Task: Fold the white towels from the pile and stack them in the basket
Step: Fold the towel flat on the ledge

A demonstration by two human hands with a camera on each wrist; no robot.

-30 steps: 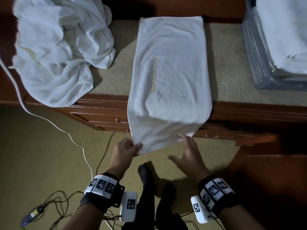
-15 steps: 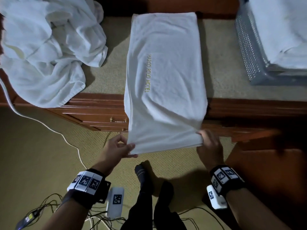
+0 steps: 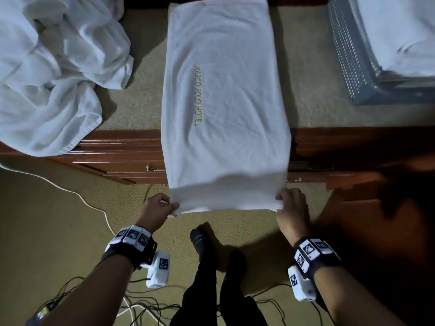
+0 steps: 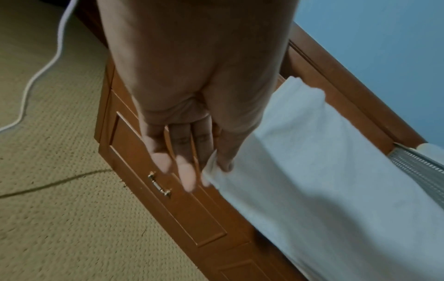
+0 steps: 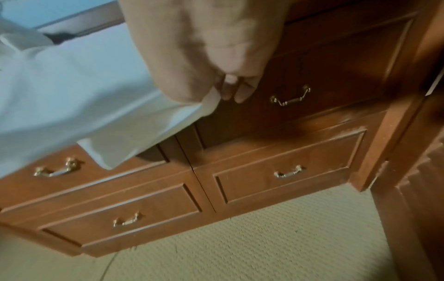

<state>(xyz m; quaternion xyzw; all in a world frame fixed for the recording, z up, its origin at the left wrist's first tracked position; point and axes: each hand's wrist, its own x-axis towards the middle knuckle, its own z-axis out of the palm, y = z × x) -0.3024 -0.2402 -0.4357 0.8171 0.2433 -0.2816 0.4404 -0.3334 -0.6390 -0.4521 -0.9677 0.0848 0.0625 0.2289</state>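
Pinching the near corners of a long white towel (image 3: 223, 102), the left hand (image 3: 156, 211) and right hand (image 3: 292, 208) hold its hanging end off the dresser's front edge. The left thumb and forefinger nip the corner while the other fingers (image 4: 185, 171) stretch out straight; the right thumb and curled fingers (image 5: 240, 93) clamp the opposite corner. The towel is soft terry, a narrow rectangle with gold stitched lettering along its length, lying across the dresser top (image 3: 146, 100) toward 12 o'clock. At 10 o'clock sits the crumpled pile (image 3: 54, 74) of white towels, folds spilling over the edge. At 2 o'clock stands the grey perforated basket (image 3: 348, 55), with folded white cloth inside. The dresser (image 5: 288, 171) is reddish polished wood with panelled drawers and small brass handles (image 5: 288, 171). Below lies beige looped carpet (image 3: 58, 220), crossed by a white cable (image 3: 77, 196).
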